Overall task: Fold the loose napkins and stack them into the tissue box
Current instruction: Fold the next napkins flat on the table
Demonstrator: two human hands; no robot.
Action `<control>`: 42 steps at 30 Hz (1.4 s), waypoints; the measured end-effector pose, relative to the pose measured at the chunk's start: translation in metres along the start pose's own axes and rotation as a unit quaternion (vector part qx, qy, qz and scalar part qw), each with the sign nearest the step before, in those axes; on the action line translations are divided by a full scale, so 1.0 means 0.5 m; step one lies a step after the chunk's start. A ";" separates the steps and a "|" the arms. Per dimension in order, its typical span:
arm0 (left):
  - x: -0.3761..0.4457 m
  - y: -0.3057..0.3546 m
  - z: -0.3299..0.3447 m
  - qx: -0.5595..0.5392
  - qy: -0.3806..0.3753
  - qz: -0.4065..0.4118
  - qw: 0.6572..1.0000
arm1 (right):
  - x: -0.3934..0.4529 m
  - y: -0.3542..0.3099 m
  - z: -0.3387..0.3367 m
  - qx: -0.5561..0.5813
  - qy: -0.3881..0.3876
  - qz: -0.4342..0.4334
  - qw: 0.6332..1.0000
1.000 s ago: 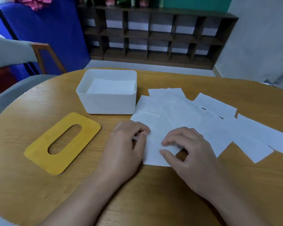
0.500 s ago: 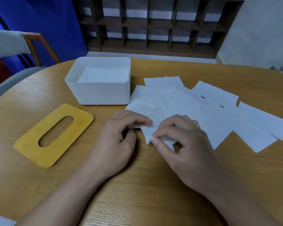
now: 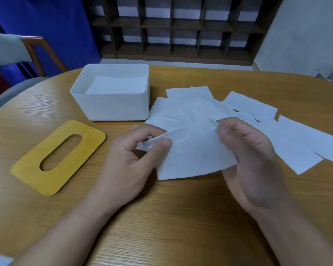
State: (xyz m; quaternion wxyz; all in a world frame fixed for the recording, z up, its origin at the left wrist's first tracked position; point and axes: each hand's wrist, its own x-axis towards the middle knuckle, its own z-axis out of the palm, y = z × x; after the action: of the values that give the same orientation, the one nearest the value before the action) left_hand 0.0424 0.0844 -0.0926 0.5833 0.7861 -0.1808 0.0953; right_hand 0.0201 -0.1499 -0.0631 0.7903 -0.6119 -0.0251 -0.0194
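White tissue paper, thin and limp: the held napkin [image 3: 190, 150] sags between two pinch points and curls at its near edge, so I judge it near weightless, with no stiffness of its own, and easy to tear or crease off-line if pulled hard. Left hand [image 3: 131, 156] pinches the napkin's left corner between thumb and curled fingers; right hand [image 3: 246, 156] pinches the upper right edge the same way, remaining fingers curled behind the sheet. Napkin is raised off the wood-grain tabletop [image 3: 171, 217], lower edge close to the surface; whether it touches cannot be told. Best hold, in my estimate: opposite corners or edges with light fingertip pressure, keeping the sheet just taut enough to bring edges together; a flat surface under it would help set the crease. Left of the hands, a yellow lid [image 3: 58, 158] with an oval slot lies flat on the tabletop, apart from the box. Beyond and to the right of the hands, loose napkins [image 3: 277, 135] lie overlapped in a fan, thin enough that one may drag its neighbour when lifted. Farther back left, the white tissue box [image 3: 112, 106] stands open with folded napkins [image 3: 117, 85] already lying inside, just beside the nearest loose sheet. Dark shelving [image 3: 181, 29] stands behind the tabletop.
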 end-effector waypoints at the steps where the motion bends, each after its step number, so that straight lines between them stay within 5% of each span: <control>1: 0.000 0.007 0.000 -0.026 0.007 -0.006 1.000 | 0.000 -0.006 -0.001 0.001 -0.004 -0.008 1.000; 6: -0.014 0.039 -0.007 -0.071 -0.057 -0.079 0.993 | -0.011 -0.037 -0.019 -0.196 -0.063 -0.084 0.975; 9: -0.025 0.044 -0.013 -0.036 -0.101 -0.125 0.986 | -0.020 -0.035 -0.023 -0.292 -0.092 -0.059 0.950; 14: -0.039 0.047 -0.020 0.127 -0.150 -0.114 0.974 | -0.023 -0.001 -0.045 -0.406 -0.147 -0.011 0.902; 18: -0.050 0.044 -0.014 0.261 -0.154 -0.057 0.951 | -0.021 0.007 -0.052 -0.519 -0.168 -0.062 0.836; 29: -0.038 0.015 0.006 0.197 -0.033 -0.018 0.980 | 0.004 0.051 -0.031 -0.586 -0.088 -0.149 0.791; 36: -0.043 0.007 0.006 0.199 -0.049 0.001 0.979 | 0.004 0.057 -0.020 -0.613 -0.071 -0.201 0.761; 42: -0.045 0.004 0.005 0.182 -0.027 0.002 0.983 | 0.001 0.036 -0.014 -0.524 0.027 -0.273 0.806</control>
State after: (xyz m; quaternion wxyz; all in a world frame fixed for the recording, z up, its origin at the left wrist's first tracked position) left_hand 0.0209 0.0853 -0.0999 0.4254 0.8808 -0.1781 0.1066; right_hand 0.0217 -0.1524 -0.0821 0.3119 -0.9001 -0.1562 -0.2609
